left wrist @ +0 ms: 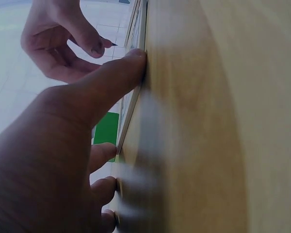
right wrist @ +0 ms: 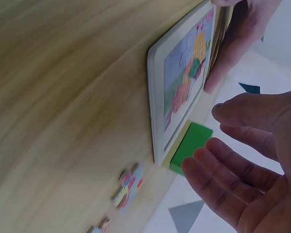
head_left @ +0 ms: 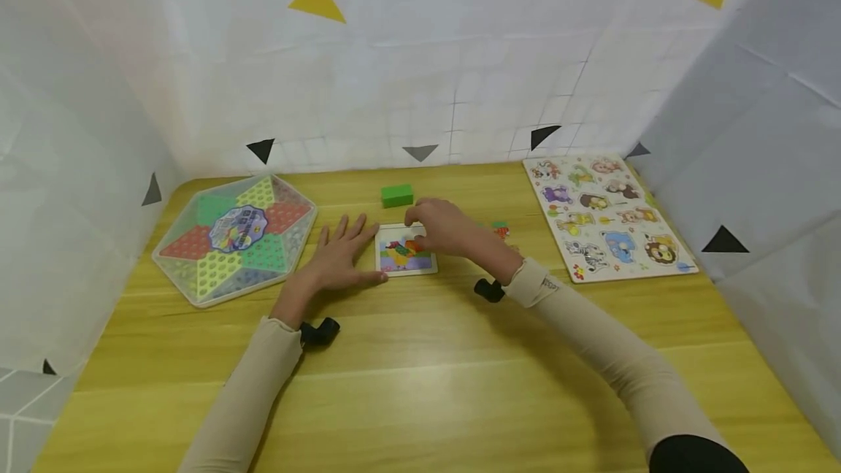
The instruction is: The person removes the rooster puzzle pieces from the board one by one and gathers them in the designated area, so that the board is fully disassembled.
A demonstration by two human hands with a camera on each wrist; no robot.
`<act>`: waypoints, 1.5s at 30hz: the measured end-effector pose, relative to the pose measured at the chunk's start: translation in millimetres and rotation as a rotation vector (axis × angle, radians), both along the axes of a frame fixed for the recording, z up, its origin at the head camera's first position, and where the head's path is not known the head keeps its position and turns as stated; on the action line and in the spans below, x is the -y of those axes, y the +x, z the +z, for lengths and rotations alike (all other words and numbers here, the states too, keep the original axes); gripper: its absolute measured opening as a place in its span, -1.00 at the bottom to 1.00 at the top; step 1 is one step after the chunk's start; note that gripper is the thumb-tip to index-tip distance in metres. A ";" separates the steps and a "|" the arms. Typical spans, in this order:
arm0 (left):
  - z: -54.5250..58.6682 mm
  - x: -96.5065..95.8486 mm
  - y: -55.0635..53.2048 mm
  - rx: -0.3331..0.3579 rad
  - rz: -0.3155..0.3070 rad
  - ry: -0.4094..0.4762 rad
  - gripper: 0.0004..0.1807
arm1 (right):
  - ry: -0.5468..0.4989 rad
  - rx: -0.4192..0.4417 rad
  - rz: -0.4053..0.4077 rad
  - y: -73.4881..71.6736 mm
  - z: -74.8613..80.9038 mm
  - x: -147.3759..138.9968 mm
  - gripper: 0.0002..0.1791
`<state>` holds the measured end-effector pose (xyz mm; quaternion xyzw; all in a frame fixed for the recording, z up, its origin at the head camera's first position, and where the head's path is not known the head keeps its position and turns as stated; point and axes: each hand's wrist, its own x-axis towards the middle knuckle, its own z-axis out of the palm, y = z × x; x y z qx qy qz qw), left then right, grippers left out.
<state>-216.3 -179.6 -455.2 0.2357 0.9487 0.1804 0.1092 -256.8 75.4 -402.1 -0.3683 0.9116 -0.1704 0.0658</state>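
A small jigsaw puzzle [head_left: 406,258] in a pale frame, with a colourful rooster-like picture, lies mid-table. My left hand [head_left: 338,261] rests at its left side with fingers spread; in the left wrist view, the thumb [left wrist: 114,77] touches the frame's edge. Over the puzzle's upper right corner hovers my right hand [head_left: 443,228], its fingers loosely bent. The right wrist view shows the right thumb [right wrist: 242,110] apart from the lower fingers, with nothing visible between them. Loose puzzle pieces [right wrist: 128,185] lie right of the frame, partly hidden behind the right wrist in the head view.
Behind the puzzle stands a green block [head_left: 397,195]. A hexagonal Chinese checkers board [head_left: 213,268] lies at the left. An animal peg-puzzle board [head_left: 578,221] lies at the right. White sheeting [head_left: 407,64] with coloured triangles walls in the table's back and sides.
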 end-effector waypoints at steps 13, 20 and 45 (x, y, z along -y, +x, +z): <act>7.3 -3.0 -3.9 0.006 -0.016 0.000 0.14 | 0.037 0.026 0.018 2.1 2.7 17.6 -0.67; 7.7 -2.1 -5.2 0.009 -0.024 0.009 0.13 | 0.055 0.025 0.028 1.7 0.3 29.5 -0.67; -1.9 2.9 -1.9 0.015 -0.010 0.027 0.11 | -0.010 0.007 0.106 1.6 -18.6 48.6 -0.72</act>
